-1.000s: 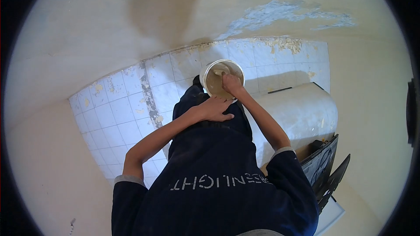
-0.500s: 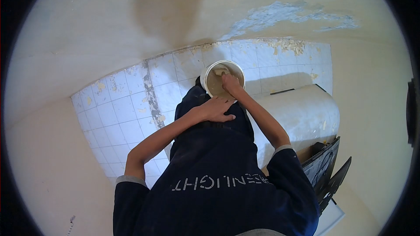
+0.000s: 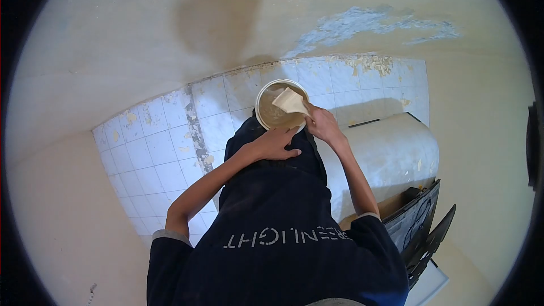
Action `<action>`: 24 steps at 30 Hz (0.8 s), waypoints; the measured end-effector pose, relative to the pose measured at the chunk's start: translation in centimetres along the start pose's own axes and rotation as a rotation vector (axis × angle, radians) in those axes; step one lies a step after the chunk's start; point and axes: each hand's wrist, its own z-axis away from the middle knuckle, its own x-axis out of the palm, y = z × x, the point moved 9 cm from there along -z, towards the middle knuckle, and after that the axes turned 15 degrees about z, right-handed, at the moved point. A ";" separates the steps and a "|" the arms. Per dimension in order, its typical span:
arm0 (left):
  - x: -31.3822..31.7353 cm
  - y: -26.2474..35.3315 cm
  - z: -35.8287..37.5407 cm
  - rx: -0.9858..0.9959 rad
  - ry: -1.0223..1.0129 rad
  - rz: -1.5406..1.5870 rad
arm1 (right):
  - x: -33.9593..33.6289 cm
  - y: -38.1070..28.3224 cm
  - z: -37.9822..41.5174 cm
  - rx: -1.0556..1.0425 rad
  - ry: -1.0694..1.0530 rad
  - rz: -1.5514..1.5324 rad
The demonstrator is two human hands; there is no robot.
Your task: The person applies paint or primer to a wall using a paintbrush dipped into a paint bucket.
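While the right hand [image 3: 324, 124] is clamped on a flat pale tool [image 3: 289, 101], most of the handle is lost inside the fist. Head view: tool's broad end is over the mouth of a white bucket [image 3: 259, 107]; coated, so brush or scraper, can't tell. Left hand [image 3: 276, 144] sits at the near rim, thumb spread; fingertips hard to make out, can't tell if they grip the rim. Hands are apart but near each other. Brownish mix [image 3: 271, 116] inside, partly covered by the tool; depth unclear. Bucket's base hidden, so its support can't be confirmed; dark trousers [image 3: 241, 136] just beside it. Shirt [image 3: 272, 272] lettering upside down, start lost in a fold, bottom cut off by frame. Pale curved surface [image 3: 391, 147] at right, partly behind right forearm, identity unclear. Dark panels [image 3: 416, 215] lower right, partly covered by sleeve. Dark object [image 3: 532, 147] at right edge, cut off.
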 end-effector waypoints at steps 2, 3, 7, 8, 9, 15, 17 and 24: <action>-0.4 0.0 0.0 -0.054 0.000 0.113 | -2.3 0.1 1.7 0.008 0.051 -0.076; -0.6 0.1 0.0 -0.050 -0.004 0.109 | -2.2 0.9 2.5 0.088 -0.014 -0.179; -1.8 0.9 0.1 -0.020 0.013 0.199 | -1.0 2.5 5.1 0.020 0.200 -0.581; -2.0 0.9 0.1 -0.040 0.017 0.252 | -0.8 2.7 5.9 0.025 0.212 -0.580; -2.1 1.0 0.0 -0.027 0.007 0.237 | 0.0 3.0 6.3 0.082 0.122 -0.903; -2.5 -1.9 -1.3 -0.069 0.074 0.420 | -5.1 -0.9 5.7 -0.210 0.131 -2.112; -2.9 -1.4 -1.9 -0.074 0.066 0.420 | -7.7 -0.9 4.9 -0.287 0.185 -2.156; -2.3 -5.1 -3.8 -0.094 0.080 0.503 | -27.3 1.3 3.7 -0.128 0.898 -0.953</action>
